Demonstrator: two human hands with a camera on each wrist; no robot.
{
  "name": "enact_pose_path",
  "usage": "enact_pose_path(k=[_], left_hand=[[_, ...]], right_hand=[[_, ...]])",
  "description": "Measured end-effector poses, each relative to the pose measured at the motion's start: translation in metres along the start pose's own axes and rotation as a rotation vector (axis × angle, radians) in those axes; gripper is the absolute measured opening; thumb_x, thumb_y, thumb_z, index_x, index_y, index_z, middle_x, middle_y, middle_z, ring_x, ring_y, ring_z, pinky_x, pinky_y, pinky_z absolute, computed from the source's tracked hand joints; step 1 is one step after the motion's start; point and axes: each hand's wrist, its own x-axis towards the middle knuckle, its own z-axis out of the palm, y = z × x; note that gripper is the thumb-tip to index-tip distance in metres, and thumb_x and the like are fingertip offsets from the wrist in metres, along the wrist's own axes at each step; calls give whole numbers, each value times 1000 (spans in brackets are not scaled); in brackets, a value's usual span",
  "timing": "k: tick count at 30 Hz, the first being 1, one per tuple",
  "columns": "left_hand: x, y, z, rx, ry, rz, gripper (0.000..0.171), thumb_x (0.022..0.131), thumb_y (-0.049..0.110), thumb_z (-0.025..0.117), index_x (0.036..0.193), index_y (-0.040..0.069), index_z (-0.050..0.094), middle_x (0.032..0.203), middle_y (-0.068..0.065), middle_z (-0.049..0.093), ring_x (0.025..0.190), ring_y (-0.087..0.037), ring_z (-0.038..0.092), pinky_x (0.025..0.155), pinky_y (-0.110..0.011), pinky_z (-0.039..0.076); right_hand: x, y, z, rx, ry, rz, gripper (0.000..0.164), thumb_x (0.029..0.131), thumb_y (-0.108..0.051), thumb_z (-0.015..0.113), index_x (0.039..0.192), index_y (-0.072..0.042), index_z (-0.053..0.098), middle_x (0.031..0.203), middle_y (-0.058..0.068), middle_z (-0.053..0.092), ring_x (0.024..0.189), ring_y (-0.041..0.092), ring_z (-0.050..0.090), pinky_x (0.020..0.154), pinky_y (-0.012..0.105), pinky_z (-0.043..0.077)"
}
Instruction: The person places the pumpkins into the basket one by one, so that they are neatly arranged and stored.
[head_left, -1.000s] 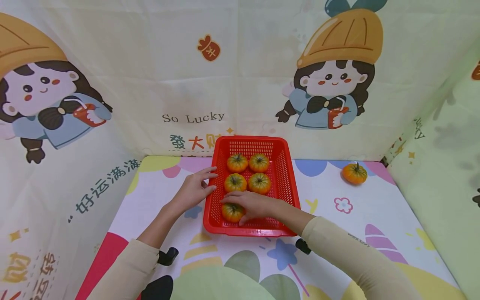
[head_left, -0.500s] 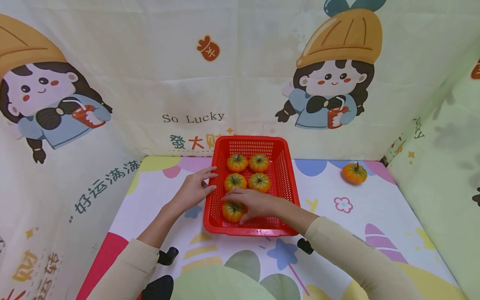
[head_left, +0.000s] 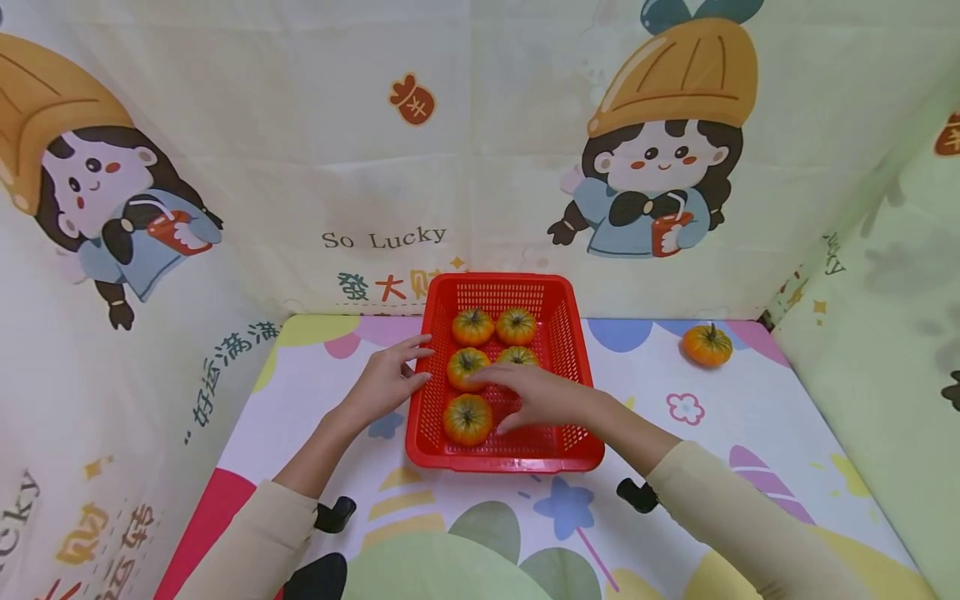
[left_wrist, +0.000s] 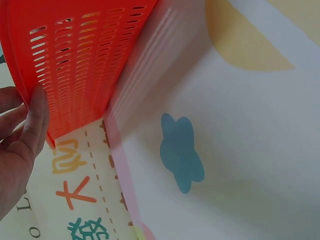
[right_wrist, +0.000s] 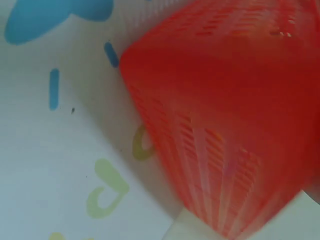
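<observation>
A red plastic basket [head_left: 504, 465] holds several small orange pumpkins. My left hand [head_left: 384, 379] touches its left rim, thumb and fingers spread along the edge; the left wrist view shows this hand [left_wrist: 17, 145] beside the slotted wall [left_wrist: 75, 65]. Inside the basket, my right hand [head_left: 542, 392] hovers with fingers extended and nothing held. Just left of its thumb sits the front pumpkin [head_left: 468, 419]. Its fingertips partly cover the middle-left pumpkin [head_left: 467, 367], and the hand hides part of the middle-right pumpkin [head_left: 519, 356]. The right wrist view shows mostly blurred basket wall [right_wrist: 215, 120].
One more pumpkin [head_left: 707, 345] lies on the patterned tabletop [head_left: 652, 450] at the back right. Behind the basket rises a printed cloth backdrop [head_left: 510, 192], with further cloth on both sides. Two more pumpkins [head_left: 472, 327] stand in the basket's back row.
My right hand has let go of the front pumpkin and moved right and slightly back. That pumpkin stays at the basket's front left. The left hand keeps its place.
</observation>
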Motion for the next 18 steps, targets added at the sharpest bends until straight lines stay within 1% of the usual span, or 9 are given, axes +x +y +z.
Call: enact_pose_path(k=[3,5,8,11,15,18], left_hand=[[-1,1,0,4,4,8,46,93,8,74,138,1,64,158,-9,50,78,-16,65,70,-25,61],[-1,1,0,5,8,11,46,93,8,74,138,0,64,158,-10,50,78,-16,65,69,-25,61],[-1,0,0,13,7,21,46,93,8,74,138,-1,64,158,-11,50,77,-15,65,69,-24,60],[-1,0,1,16,9,22,46,93,8,75,137,0,65,158,-10,50,77,-15,64,69,-23,60],[-1,0,1,12,9,31,46,93,8,75,137,-1,65,157,-11,51,77,-15,64,70,-24,60],[0,0,1,11,9,35,46,93,8,75,137,-1,65,157,-11,51,78,-15,63,70,-23,59]], right_hand=[[-10,3,-8,16,42,-7,80,81,-24,89,152,-23,52,154,0,53,146,25,46,102,51,56],[-17,5,-13,23,70,7,80,81,-26,89,152,-24,51,154,-1,53,146,25,46,101,50,57],[-28,10,-21,44,127,37,81,81,-26,89,152,-27,51,155,-1,51,147,26,45,98,50,58],[-40,16,-28,50,206,61,82,80,-25,90,152,-25,51,158,2,48,149,30,41,97,53,58],[-57,29,-38,48,328,88,87,80,-29,89,155,-23,46,162,6,42,143,34,47,95,54,59],[-71,41,-45,54,420,95,88,81,-27,89,156,-23,44,161,8,43,137,34,53,95,54,58]])
